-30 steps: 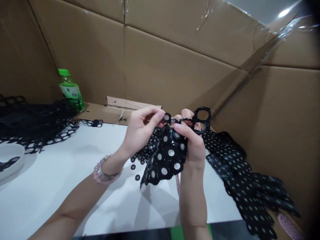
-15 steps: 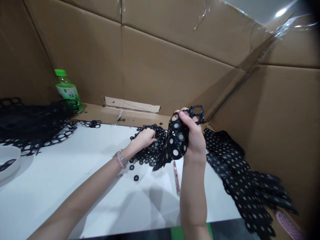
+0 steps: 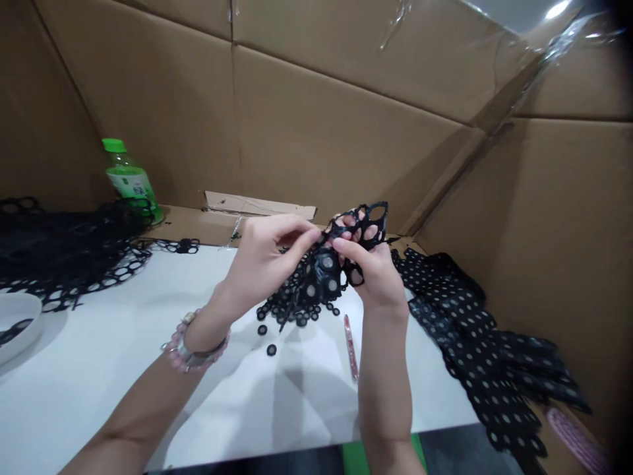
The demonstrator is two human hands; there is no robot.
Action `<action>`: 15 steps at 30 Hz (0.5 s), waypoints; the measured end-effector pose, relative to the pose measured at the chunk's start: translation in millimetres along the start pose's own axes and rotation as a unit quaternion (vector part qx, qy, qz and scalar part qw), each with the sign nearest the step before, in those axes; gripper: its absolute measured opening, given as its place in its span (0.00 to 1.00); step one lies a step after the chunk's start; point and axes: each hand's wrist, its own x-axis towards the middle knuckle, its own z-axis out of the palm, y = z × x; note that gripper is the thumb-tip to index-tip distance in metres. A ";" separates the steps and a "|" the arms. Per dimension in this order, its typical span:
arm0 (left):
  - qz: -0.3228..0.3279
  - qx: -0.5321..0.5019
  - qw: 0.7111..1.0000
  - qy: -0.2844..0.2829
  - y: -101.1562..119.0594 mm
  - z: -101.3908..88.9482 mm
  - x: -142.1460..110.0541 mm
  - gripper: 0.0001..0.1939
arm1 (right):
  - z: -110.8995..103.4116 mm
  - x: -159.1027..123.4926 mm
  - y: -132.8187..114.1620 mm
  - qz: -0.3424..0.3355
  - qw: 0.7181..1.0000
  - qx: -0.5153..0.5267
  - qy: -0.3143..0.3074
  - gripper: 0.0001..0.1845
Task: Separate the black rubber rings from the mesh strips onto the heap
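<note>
We are looking into a bay lined with corrugated cardboard walls [image 3: 346,119], with a white worktop [image 3: 237,402] below them. At the far left of the worktop lies a heap of black ring lattice [image 3: 64,244], and past it stands a green-capped plastic drink bottle [image 3: 128,179]. A shallow white bowl [image 3: 17,326] sits at the left edge with a black scrap in it. On the right, a long sheet of black material dotted with pale discs [image 3: 475,336] drapes over the cardboard beyond the worktop.

Between our two hands hangs a black punched strip [image 3: 324,274], its open rings at the top and its silver-centred discs below. Both grips are closed on it: the left hand [image 3: 262,264] pinches it between thumb and fingertips, and the right hand [image 3: 376,277] holds it just beside that, thumb in front and fingers behind. The strip's lower end trails down onto a small pile of black rings [image 3: 297,310] on the worktop. A loose black ring [image 3: 271,349] lies just below that pile, and a slim red-and-silver tube [image 3: 351,346] lies near the right wrist. A pink beaded bracelet [image 3: 194,349] circles the left wrist.
</note>
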 end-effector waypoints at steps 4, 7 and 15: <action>-0.076 -0.075 0.993 0.048 -40.8 -5.9 14.5 0.12 | -1.9 -4.5 -5.4 -0.006 1.000 -0.010 0.027 0.12; -0.104 -0.010 0.994 0.029 -81.1 -2.3 18.1 0.13 | -2.6 -5.3 -9.2 -0.026 0.998 0.013 0.057 0.11; -0.117 0.226 0.934 -0.251 -130.2 44.0 -2.7 0.05 | -1.7 5.6 -2.7 -0.001 0.996 0.040 0.078 0.09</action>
